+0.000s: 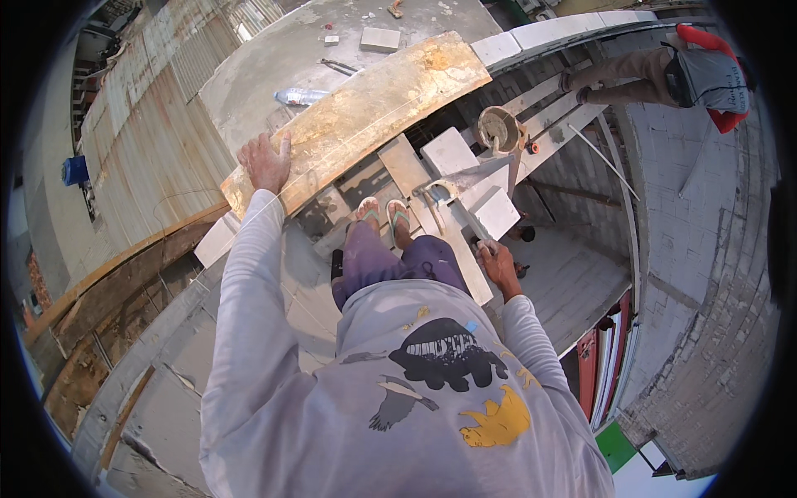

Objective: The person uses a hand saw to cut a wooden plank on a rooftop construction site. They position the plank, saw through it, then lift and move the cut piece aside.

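My left hand [266, 163] lies with its fingers spread on the near left end of a long, weathered wooden board [378, 112], crusted with pale mortar. Lower on the right, my right hand [500, 267] is closed around a dark-handled tool; a thin grey edge [470, 221] runs from it beside a white block, but its kind is unclear. That white block [496, 212] sits on the planks just beyond my fingers. A second white block [449, 152] lies farther off, near a mortar-smeared bucket [498, 130]. A pale round container [440, 193] rests between the blocks.
My sandalled feet stand on narrow planks [465, 249] with a deep drop to the right. Another person [706, 79] stands on boards at the far right. Beyond the board, a concrete slab [249, 83] holds a plastic bottle [300, 97] and a grey block [380, 40]. Corrugated roofing [149, 124] lies left.
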`<state>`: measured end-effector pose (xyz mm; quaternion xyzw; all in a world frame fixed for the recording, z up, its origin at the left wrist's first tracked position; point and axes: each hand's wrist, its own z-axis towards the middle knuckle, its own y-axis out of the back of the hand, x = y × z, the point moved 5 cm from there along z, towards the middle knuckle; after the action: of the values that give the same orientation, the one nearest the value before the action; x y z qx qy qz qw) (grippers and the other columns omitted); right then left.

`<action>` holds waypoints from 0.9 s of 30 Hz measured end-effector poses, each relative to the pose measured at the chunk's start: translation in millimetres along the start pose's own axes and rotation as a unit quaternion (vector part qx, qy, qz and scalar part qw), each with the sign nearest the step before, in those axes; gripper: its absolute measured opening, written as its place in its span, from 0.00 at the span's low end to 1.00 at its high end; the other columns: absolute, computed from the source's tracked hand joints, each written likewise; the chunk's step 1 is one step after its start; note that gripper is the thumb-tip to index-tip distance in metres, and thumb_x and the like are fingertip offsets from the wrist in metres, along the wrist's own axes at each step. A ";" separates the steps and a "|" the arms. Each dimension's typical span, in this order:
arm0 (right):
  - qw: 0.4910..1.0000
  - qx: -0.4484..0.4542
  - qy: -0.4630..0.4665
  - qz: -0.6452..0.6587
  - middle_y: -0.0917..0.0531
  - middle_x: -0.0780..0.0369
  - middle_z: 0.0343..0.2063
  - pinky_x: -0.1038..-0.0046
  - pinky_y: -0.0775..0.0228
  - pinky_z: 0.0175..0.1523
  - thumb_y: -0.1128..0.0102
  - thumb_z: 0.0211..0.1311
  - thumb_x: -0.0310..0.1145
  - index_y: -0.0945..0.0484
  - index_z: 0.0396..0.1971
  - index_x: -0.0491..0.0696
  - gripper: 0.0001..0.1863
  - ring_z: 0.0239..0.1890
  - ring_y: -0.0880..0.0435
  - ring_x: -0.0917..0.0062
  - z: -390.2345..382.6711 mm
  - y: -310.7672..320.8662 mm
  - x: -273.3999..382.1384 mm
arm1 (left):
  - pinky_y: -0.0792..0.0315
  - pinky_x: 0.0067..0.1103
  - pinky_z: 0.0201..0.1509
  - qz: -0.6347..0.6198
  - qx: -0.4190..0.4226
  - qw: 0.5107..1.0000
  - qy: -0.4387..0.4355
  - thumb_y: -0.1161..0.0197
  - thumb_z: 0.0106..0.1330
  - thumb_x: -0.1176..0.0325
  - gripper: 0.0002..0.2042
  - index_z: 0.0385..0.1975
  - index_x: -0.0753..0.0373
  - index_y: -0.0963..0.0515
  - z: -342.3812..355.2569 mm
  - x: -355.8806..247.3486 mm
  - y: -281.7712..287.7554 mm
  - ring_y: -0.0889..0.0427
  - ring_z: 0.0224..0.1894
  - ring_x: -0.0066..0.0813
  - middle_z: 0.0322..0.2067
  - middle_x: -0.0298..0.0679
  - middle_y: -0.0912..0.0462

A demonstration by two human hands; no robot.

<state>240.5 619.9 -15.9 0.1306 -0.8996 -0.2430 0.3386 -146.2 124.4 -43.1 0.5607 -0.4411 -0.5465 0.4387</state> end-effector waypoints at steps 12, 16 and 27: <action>0.997 -0.002 -0.071 0.043 0.11 0.59 0.35 0.75 0.20 0.38 0.44 0.76 0.41 0.17 0.51 0.41 0.18 0.32 0.12 0.78 -19.2 -22.0 -41.8 | 0.61 0.60 0.82 -0.045 -0.092 0.995 0.005 0.36 0.74 0.44 0.33 0.72 0.57 0.32 -46.7 -26.4 7.1 0.45 0.79 0.59 0.72 0.59 0.36; 0.990 -0.012 -0.080 0.113 0.12 0.61 0.36 0.76 0.20 0.38 0.42 0.78 0.42 0.16 0.52 0.43 0.17 0.31 0.13 0.79 -19.6 -37.0 -45.8 | 0.66 0.58 0.83 -0.101 -0.073 0.992 -0.011 0.34 0.72 0.48 0.36 0.75 0.59 0.36 -82.6 -85.0 19.2 0.52 0.81 0.62 0.76 0.62 0.46; 0.994 0.003 -0.044 0.101 0.12 0.62 0.33 0.74 0.24 0.41 0.41 0.76 0.36 0.14 0.45 0.43 0.13 0.35 0.16 0.80 -29.6 -63.0 -63.1 | 0.32 0.41 0.73 -0.320 0.354 0.875 -0.081 0.39 0.77 0.54 0.24 0.66 0.61 0.26 -208.9 -153.5 -15.0 0.24 0.67 0.52 0.59 0.52 0.19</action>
<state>311.3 581.4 -64.1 0.0289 -0.9231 -0.2099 0.3209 60.8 279.4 -19.3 0.7432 -0.4354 -0.5074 -0.0255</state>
